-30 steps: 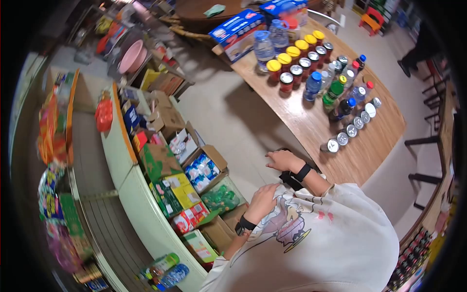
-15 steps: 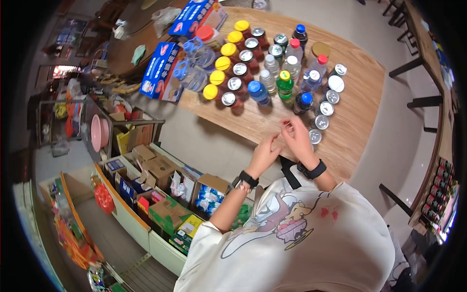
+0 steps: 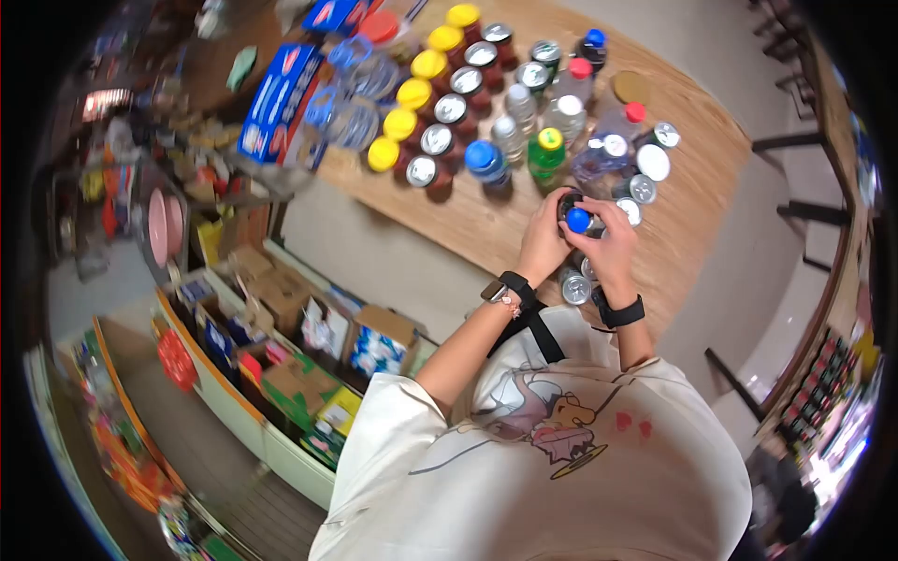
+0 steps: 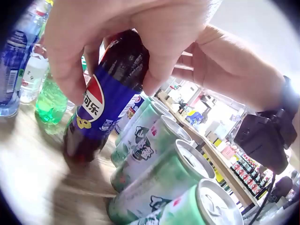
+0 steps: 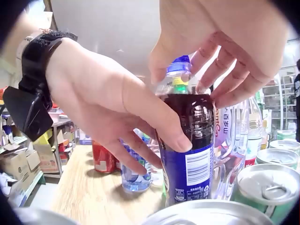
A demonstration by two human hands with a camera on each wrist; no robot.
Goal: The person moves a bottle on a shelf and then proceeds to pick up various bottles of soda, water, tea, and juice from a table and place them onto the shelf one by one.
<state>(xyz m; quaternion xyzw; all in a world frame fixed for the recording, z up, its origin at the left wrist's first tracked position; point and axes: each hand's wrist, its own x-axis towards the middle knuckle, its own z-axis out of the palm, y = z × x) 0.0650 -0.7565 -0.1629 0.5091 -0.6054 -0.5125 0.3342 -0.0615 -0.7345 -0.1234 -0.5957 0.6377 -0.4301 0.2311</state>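
Note:
A cola bottle with dark drink, a blue label and a blue cap stands upright at the table's near side. My left hand grips its body; in the right wrist view the thumb lies across the front just above the label. My right hand is over the bottle's top, with thumb and fingers round the cap. Green-and-white cans stand in a row beside the bottle. Close by on its other side are a green bottle and a blue-capped water bottle.
Yellow-lidded jars and silver-topped red cans line the wooden table. Large water jugs and a blue box stand at its left end. Opened cartons and a shelf counter are at lower left.
The view has turned towards the table. Both hands have risen from beside the body to the table, and they have taken hold of the cola bottle and its cap.

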